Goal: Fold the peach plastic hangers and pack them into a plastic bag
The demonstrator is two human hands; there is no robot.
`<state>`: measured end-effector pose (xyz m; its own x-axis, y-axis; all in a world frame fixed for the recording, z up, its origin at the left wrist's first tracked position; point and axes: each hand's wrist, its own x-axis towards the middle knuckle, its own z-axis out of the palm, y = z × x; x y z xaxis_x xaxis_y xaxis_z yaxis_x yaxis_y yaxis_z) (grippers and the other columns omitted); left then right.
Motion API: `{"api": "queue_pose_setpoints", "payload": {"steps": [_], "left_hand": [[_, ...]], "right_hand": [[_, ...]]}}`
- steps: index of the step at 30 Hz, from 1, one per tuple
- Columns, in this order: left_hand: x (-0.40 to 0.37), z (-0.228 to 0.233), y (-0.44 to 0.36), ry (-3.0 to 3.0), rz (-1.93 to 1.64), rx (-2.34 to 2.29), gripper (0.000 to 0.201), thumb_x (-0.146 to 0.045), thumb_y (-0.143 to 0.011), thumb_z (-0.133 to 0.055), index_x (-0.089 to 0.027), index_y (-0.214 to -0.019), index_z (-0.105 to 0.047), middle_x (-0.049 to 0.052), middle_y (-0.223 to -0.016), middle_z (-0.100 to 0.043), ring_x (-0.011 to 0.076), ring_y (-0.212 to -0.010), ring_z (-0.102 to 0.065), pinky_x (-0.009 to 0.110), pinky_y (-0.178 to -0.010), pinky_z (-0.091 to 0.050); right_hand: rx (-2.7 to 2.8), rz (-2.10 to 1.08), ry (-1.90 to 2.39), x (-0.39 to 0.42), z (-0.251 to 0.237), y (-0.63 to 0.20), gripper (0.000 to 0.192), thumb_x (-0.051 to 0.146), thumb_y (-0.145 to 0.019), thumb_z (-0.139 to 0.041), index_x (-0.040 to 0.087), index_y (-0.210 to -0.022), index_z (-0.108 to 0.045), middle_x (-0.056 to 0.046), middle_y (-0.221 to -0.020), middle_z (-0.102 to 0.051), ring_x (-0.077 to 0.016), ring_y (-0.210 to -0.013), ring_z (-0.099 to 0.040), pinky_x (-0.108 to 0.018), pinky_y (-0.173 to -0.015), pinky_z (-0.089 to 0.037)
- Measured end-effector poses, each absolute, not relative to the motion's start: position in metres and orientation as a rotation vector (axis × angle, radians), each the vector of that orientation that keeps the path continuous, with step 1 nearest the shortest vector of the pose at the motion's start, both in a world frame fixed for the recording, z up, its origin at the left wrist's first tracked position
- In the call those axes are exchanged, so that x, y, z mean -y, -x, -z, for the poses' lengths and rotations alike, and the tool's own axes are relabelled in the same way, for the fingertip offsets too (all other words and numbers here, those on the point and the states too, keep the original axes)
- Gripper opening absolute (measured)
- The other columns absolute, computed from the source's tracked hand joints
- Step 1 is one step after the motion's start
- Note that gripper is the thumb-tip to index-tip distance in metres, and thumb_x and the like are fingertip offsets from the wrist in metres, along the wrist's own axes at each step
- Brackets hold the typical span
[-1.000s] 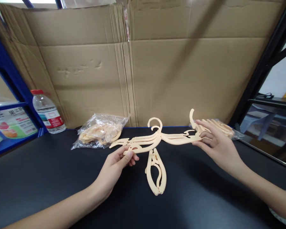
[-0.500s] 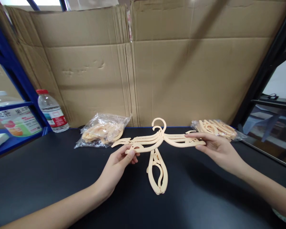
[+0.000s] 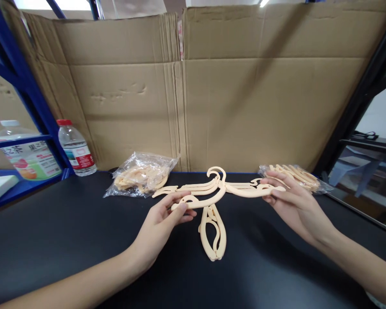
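Between my two hands stretches an unfolded cream plastic clothes hanger [image 3: 209, 201], its hook upward. My left hand [image 3: 167, 219] pinches the end of its left arm between thumb and fingers. The tip of the right arm sits in my right hand [image 3: 297, 206], closed around it. Right behind it are more unfolded cream hangers [image 3: 193, 187], partly covered by the front one, so I cannot tell whether they touch. A folded cream hanger [image 3: 223, 234] lies on the black table below, its top hidden behind the held hanger.
Clear plastic bags of cream hangers lie at the back left [image 3: 141, 174] and back right [image 3: 296, 177]. A red-capped water bottle [image 3: 79, 150] stands left. Cardboard [image 3: 244, 107] walls the back. A blue shelf frame [image 3: 22, 86] is at left, a dark rack [image 3: 357, 98] at right.
The held hanger has come apart from the ones behind it, its right arm now nearer to me and its hook slightly lower. My right hand has shifted a little right. The view tilted slightly.
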<state>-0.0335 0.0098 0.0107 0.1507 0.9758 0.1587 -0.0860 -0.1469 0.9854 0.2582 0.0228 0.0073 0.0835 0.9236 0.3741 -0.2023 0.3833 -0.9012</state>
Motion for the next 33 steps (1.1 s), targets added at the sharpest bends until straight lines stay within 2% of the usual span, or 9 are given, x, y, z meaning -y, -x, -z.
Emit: {"api": "queue_pose_setpoints", "payload": {"steps": [6,10,14,16,18,21,23,29,33], "left_hand": [[-0.008,-0.014,0.032,-1.311,-1.242,-0.920,0.041,-0.034,-0.080,-0.069,-0.018,-0.116,-0.059,0.005,-0.093,-0.069,0.0176,-0.085,-0.066,0.027,-0.078,-0.057],[-0.001,-0.014,0.026,-1.311,-1.189,-0.923,0.033,-0.034,-0.080,-0.068,-0.018,-0.109,-0.060,0.002,-0.083,-0.066,0.0145,-0.073,-0.066,0.025,-0.069,-0.058],[0.007,-0.014,0.020,-1.399,-1.096,-0.940,0.035,-0.037,-0.080,-0.067,-0.019,-0.109,-0.058,0.000,-0.075,-0.063,0.0139,-0.065,-0.064,0.025,-0.059,-0.059],[0.010,-0.014,0.018,-1.433,-1.080,-0.932,0.036,-0.039,-0.081,-0.065,-0.019,-0.110,-0.057,-0.001,-0.071,-0.060,0.0131,-0.062,-0.062,0.025,-0.056,-0.059],[0.011,-0.014,0.016,-1.448,-1.091,-0.922,0.038,-0.041,-0.080,-0.065,-0.020,-0.111,-0.056,-0.001,-0.074,-0.058,0.0130,-0.061,-0.062,0.024,-0.054,-0.059],[0.013,-0.015,0.014,-1.455,-1.096,-0.907,0.039,-0.040,-0.080,-0.065,-0.021,-0.112,-0.056,0.001,-0.086,-0.058,0.0132,-0.064,-0.063,0.025,-0.053,-0.059],[0.014,-0.015,0.013,-1.457,-1.086,-0.898,0.038,-0.038,-0.081,-0.064,-0.021,-0.114,-0.055,0.001,-0.090,-0.058,0.0135,-0.066,-0.064,0.025,-0.055,-0.059],[0.015,-0.014,0.013,-1.422,-1.145,-0.864,0.042,-0.033,-0.080,-0.066,-0.026,-0.118,-0.051,0.000,-0.088,-0.056,0.0151,-0.070,-0.064,0.027,-0.055,-0.058],[0.016,-0.012,0.012,-1.433,-1.196,-0.847,0.031,-0.025,-0.075,-0.072,-0.024,-0.098,-0.052,0.002,-0.095,-0.062,0.0186,-0.084,-0.063,0.028,-0.066,-0.057]], "right_hand": [[1.206,-1.010,0.805,-0.023,-0.007,-0.263,0.041,0.026,-0.081,-0.061,0.029,-0.121,-0.052,-0.007,-0.109,-0.065,-0.0213,-0.106,-0.060,-0.041,-0.095,-0.047],[1.218,-1.090,0.808,-0.015,-0.006,-0.248,0.039,0.031,-0.083,-0.063,0.028,-0.119,-0.048,-0.008,-0.112,-0.064,-0.0213,-0.099,-0.064,-0.039,-0.088,-0.051],[1.316,-1.181,0.772,-0.003,-0.003,-0.230,0.023,0.027,-0.079,-0.070,0.025,-0.092,-0.051,0.000,-0.091,-0.065,-0.0140,-0.082,-0.064,-0.027,-0.075,-0.052],[1.498,-1.259,0.749,0.003,-0.004,-0.226,0.016,0.027,-0.082,-0.068,0.022,-0.086,-0.054,0.001,-0.085,-0.063,-0.0122,-0.079,-0.062,-0.026,-0.075,-0.050],[1.685,-1.380,0.695,0.008,-0.006,-0.224,0.011,0.028,-0.086,-0.063,0.021,-0.092,-0.058,-0.002,-0.090,-0.063,-0.0140,-0.087,-0.062,-0.029,-0.082,-0.050],[1.828,-1.527,0.609,0.014,-0.011,-0.223,0.027,0.029,-0.090,-0.057,0.022,-0.116,-0.059,-0.007,-0.110,-0.062,-0.0194,-0.106,-0.060,-0.038,-0.095,-0.046],[1.877,-1.545,0.587,0.017,-0.013,-0.223,0.035,0.030,-0.090,-0.057,0.025,-0.124,-0.058,-0.009,-0.124,-0.056,-0.0221,-0.116,-0.055,-0.041,-0.099,-0.044],[1.908,-1.515,0.608,0.021,-0.014,-0.223,0.041,0.030,-0.089,-0.058,0.033,-0.129,-0.055,-0.006,-0.139,-0.044,-0.0247,-0.126,-0.046,-0.045,-0.106,-0.037],[1.891,-1.483,0.623,0.021,-0.012,-0.221,0.042,0.030,-0.089,-0.058,0.034,-0.130,-0.054,-0.006,-0.140,-0.042,-0.0248,-0.127,-0.046,-0.046,-0.106,-0.037]]}}
